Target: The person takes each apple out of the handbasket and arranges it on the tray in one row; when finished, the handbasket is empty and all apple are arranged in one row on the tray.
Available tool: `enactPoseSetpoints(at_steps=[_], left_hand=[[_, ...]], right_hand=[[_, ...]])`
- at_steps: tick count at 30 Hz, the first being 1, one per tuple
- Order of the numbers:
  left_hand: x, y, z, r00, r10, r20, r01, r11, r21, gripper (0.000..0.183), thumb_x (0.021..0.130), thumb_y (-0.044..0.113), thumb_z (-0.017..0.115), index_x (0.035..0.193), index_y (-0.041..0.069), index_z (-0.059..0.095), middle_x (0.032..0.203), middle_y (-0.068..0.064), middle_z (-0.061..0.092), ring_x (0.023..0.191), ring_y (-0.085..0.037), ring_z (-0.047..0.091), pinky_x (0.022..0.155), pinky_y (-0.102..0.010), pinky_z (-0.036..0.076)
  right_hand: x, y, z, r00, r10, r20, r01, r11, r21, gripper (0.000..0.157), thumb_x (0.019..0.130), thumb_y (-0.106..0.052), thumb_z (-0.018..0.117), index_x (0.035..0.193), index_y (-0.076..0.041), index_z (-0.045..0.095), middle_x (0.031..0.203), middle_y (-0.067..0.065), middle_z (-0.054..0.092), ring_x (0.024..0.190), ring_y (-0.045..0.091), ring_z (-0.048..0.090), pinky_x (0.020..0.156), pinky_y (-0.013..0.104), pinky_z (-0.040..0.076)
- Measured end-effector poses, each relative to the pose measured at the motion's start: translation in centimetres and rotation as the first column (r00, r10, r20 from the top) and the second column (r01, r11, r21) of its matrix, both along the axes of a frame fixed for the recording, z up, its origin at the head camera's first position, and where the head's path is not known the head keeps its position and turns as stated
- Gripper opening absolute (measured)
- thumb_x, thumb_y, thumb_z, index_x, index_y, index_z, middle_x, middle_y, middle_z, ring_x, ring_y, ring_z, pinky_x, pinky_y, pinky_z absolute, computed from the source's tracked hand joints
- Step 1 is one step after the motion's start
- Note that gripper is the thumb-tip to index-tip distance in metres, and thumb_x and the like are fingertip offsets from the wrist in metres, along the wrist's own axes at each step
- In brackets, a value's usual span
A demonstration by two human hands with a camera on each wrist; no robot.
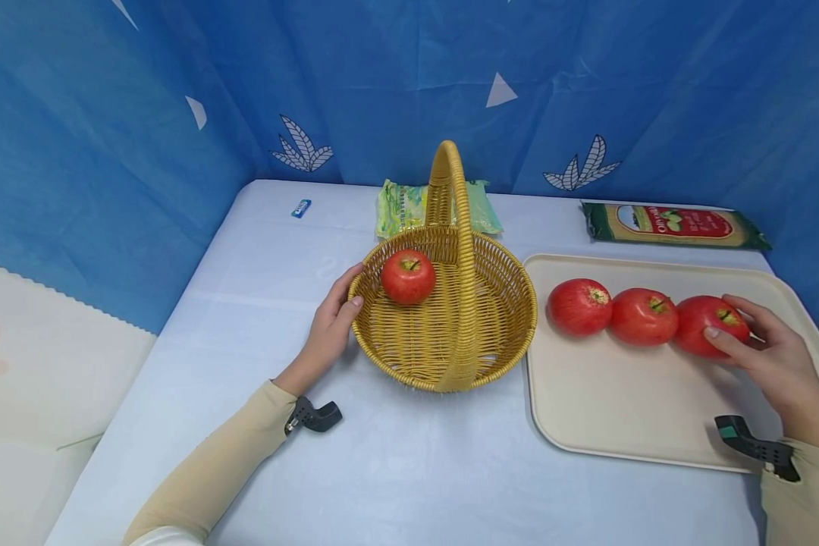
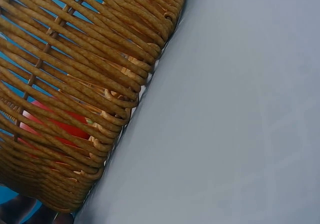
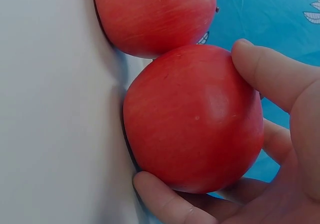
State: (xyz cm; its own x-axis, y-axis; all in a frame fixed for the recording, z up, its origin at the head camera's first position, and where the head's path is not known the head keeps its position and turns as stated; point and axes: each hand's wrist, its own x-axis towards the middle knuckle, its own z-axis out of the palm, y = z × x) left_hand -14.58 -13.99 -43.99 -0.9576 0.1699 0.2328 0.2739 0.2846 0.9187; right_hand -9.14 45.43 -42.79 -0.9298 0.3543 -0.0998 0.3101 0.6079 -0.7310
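Note:
A golden wicker basket (image 1: 494, 334) with a tall arched handle stands mid-table, one red apple (image 1: 407, 277) inside at its left. My left hand (image 1: 331, 318) holds the basket's left rim, the thumb near the top edge. In the left wrist view, the basket's woven side (image 2: 75, 79) fills the upper left, and dark fingers (image 2: 25, 211) show at the bottom corner. On the beige tray (image 1: 614, 402), three red apples sit in a row. My right hand (image 1: 781, 353) grips the rightmost apple (image 1: 703, 326), thumb and fingers around it; it still touches the tray (image 3: 55, 109).
Left of that apple lie the middle apple (image 1: 643, 317) and the left apple (image 1: 578, 307). A green-yellow packet (image 1: 400, 208) lies behind the basket. Behind the tray is a long brown package (image 1: 682, 226). A small blue packet (image 1: 301, 208) rests at the back left.

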Motion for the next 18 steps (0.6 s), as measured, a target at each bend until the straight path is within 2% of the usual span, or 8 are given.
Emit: enactPoseSetpoints(at_steps=[1, 2, 5, 7, 15, 18], left_hand=[[0.0, 0.0, 0.0, 1.000, 0.001, 0.002, -0.001, 1.000, -0.001, 0.053, 0.107, 0.015, 0.042, 0.159, 0.013, 0.035, 0.166, -0.010, 0.036, 0.154, -0.030, 0.033, 0.126, -0.050, 0.029], [0.0, 0.0, 0.0, 1.000, 0.001, 0.003, -0.001, 1.000, -0.002, 0.053, 0.107, 0.015, 0.042, 0.159, 0.013, 0.035, 0.166, -0.010, 0.036, 0.154, -0.029, 0.033, 0.126, -0.049, 0.029], [0.0, 0.0, 0.0, 1.000, 0.000, 0.003, 0.000, 1.000, -0.001, 0.053, 0.107, 0.015, 0.042, 0.159, 0.013, 0.035, 0.166, -0.009, 0.036, 0.154, -0.029, 0.033, 0.126, -0.049, 0.029], [-0.1, 0.0, 0.0, 1.000, 0.000, 0.002, 0.000, 1.000, -0.001, 0.053, 0.107, 0.014, 0.042, 0.159, 0.013, 0.035, 0.166, -0.009, 0.036, 0.154, -0.029, 0.033, 0.126, -0.049, 0.029], [0.0, -0.1, -0.1, 1.000, -0.005, 0.001, 0.005, 1.000, 0.005, 0.053, 0.107, 0.015, 0.042, 0.159, 0.014, 0.035, 0.165, -0.009, 0.036, 0.154, -0.029, 0.034, 0.125, -0.050, 0.030], [0.0, -0.1, -0.1, 1.000, -0.006, 0.000, 0.006, 1.000, 0.002, 0.053, 0.107, 0.015, 0.042, 0.159, 0.014, 0.035, 0.166, -0.009, 0.036, 0.154, -0.029, 0.034, 0.125, -0.050, 0.030]], right_hand=[[0.1, -0.1, 0.1, 1.000, 0.002, 0.000, -0.002, 1.000, 0.003, 0.073, 0.101, -0.036, 0.061, 0.162, -0.041, 0.021, 0.169, 0.011, 0.023, 0.139, 0.025, 0.036, 0.057, -0.002, 0.040], [0.1, -0.3, 0.3, 1.000, 0.011, -0.001, -0.011, 1.000, -0.001, 0.072, 0.102, -0.035, 0.060, 0.162, -0.039, 0.021, 0.170, 0.016, 0.019, 0.143, 0.033, 0.033, 0.057, -0.002, 0.040], [0.3, -0.6, 0.5, 1.000, 0.020, -0.001, -0.020, 1.000, 0.013, 0.072, 0.102, -0.034, 0.059, 0.163, -0.038, 0.020, 0.170, 0.015, 0.020, 0.139, 0.029, 0.035, 0.058, -0.002, 0.040], [0.3, -0.7, 0.8, 0.999, 0.044, -0.003, -0.044, 0.999, 0.003, 0.072, 0.103, -0.030, 0.058, 0.164, -0.034, 0.019, 0.170, 0.022, 0.015, 0.144, 0.044, 0.026, 0.059, -0.002, 0.041], [0.4, -0.8, 1.3, 0.998, 0.056, 0.031, -0.056, 0.998, 0.011, 0.076, 0.104, -0.030, 0.056, 0.165, -0.032, 0.012, 0.168, 0.029, 0.010, 0.147, 0.055, 0.019, 0.055, -0.002, 0.039], [0.6, -0.6, 1.3, 0.998, 0.056, 0.032, -0.057, 0.998, 0.019, 0.076, 0.104, -0.031, 0.055, 0.165, -0.033, 0.009, 0.167, 0.032, 0.008, 0.143, 0.057, 0.020, 0.054, -0.002, 0.039]])
